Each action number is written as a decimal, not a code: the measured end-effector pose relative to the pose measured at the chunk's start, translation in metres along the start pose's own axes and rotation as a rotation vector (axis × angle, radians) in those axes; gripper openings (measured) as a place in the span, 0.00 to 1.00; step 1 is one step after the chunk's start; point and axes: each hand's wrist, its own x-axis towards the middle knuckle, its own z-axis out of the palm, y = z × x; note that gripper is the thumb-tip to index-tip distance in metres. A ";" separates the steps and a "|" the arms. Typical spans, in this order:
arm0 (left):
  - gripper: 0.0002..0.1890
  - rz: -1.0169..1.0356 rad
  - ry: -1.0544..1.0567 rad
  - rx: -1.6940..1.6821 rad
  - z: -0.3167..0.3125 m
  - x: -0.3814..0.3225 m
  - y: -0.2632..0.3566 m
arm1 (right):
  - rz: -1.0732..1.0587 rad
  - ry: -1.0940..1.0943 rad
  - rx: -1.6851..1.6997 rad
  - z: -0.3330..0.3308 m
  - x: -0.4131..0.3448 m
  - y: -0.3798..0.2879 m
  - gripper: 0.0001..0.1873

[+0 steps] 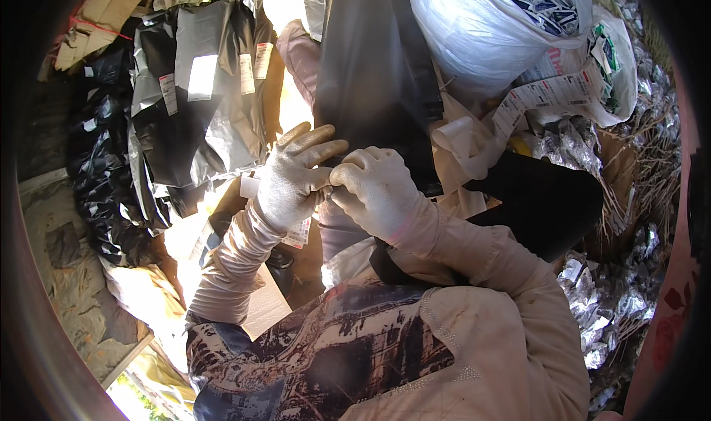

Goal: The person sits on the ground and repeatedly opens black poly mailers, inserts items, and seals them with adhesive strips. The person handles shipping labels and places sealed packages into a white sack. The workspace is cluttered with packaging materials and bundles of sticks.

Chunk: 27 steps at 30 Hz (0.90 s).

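My left hand [294, 176], in a soiled white work glove, is raised before my chest with its fingers spread. My right hand [377, 190], gloved alike, has its fingers curled, and its fingertips meet the thumb side of my left hand. Whether something small is pinched there, I cannot tell. Beyond both hands lies a stack of long black plastic bags [372, 82], reaching away from me. A small white tag [250, 187] shows beside my left wrist. Part of a printed label sheet [298, 233] is visible below my left hand.
Black plastic packages [194, 93] with white labels lie at the left. At the upper right stands a white sack [472, 26] full of small printed packets, near a strip of labels [544, 94]. Bare-root stems with clear plastic wrapping [605, 304] line the right side. Cardboard [266, 304] lies by my left forearm.
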 end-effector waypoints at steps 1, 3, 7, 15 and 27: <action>0.11 -0.004 0.015 -0.025 0.002 0.001 -0.001 | -0.019 -0.030 -0.004 0.001 -0.001 0.000 0.08; 0.11 -0.011 0.030 -0.005 0.005 0.002 -0.001 | -0.070 -0.057 -0.003 -0.005 -0.001 0.000 0.08; 0.11 -0.014 0.049 0.005 0.000 -0.006 -0.007 | 0.212 -0.418 0.666 -0.061 -0.003 0.013 0.05; 0.07 -0.069 0.021 0.032 -0.017 -0.025 -0.015 | 0.559 -0.725 -0.825 -0.162 -0.066 0.119 0.23; 0.11 -0.237 0.293 -0.134 -0.005 -0.048 -0.018 | 0.051 0.095 -0.020 -0.052 -0.065 0.116 0.18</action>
